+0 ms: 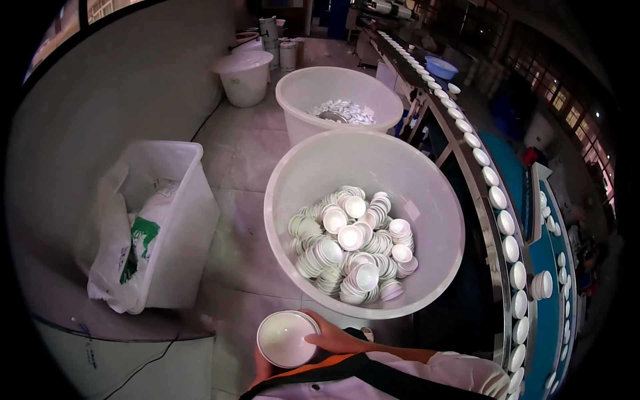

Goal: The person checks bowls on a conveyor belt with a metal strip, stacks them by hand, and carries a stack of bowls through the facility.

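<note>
A short stack of white bowls (285, 339) is held low in front of my body. My right hand (331, 335) grips its right side, the thumb over the rim. At the lower left of the stack is my left hand (262, 368), pressed against the outside and mostly hidden by the bowls. Just beyond my hands stands a large round white tub (367, 160) with many stacked white bowls (350, 237) lying in it, some tilted on their sides.
A second round tub (347, 80) holds small white pieces. Bowls line a long conveyor (490, 227) on the right, beside a blue-green belt (543, 257). At left stands a rectangular bin (183, 247) with plastic bags. A lidded tub (245, 83) and a blue basin (441, 67) are farther back.
</note>
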`<state>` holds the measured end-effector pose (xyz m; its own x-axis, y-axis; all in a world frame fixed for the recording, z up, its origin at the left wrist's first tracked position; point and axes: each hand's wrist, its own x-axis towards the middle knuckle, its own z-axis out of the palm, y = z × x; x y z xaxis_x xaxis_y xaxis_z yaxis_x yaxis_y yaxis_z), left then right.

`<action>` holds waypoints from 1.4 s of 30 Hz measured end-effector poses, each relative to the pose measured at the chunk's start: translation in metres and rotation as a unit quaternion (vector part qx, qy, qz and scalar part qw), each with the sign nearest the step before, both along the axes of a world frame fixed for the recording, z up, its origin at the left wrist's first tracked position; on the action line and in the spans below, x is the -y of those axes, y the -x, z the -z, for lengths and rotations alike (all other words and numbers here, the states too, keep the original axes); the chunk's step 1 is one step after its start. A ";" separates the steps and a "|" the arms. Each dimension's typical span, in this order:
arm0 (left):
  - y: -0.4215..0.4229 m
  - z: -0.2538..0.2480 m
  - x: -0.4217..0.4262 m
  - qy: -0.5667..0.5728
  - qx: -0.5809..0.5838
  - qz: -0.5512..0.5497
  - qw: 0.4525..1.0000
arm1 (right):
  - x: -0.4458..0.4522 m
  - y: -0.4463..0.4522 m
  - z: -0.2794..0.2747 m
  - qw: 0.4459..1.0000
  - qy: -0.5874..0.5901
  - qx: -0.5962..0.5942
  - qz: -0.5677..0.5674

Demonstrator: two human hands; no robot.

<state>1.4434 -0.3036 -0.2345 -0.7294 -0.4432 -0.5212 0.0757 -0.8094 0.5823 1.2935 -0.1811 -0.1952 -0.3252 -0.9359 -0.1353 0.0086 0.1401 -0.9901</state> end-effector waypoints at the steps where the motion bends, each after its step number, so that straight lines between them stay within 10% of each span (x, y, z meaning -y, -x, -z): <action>1: -0.003 0.001 0.016 -0.001 0.005 -0.001 1.000 | 0.020 -0.005 -0.009 1.000 0.005 0.000 0.001; 12: 0.126 -0.003 0.154 0.014 0.017 0.137 0.990 | 0.114 0.086 0.000 0.986 -0.075 0.047 0.138; 25: 0.232 -0.050 0.419 0.032 0.048 0.021 0.998 | 0.391 0.216 -0.017 0.996 0.035 0.007 0.078; 42: 0.581 -0.094 0.659 0.016 -0.024 0.208 0.978 | 0.610 0.512 -0.060 0.982 -0.023 -0.017 0.189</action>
<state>0.8623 -0.9625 -0.1410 -0.8732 -0.1191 -0.4726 -0.2280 -0.7572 0.6121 0.7818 -0.7909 -0.1354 -0.6529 -0.7406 -0.1586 0.0364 0.1785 -0.9833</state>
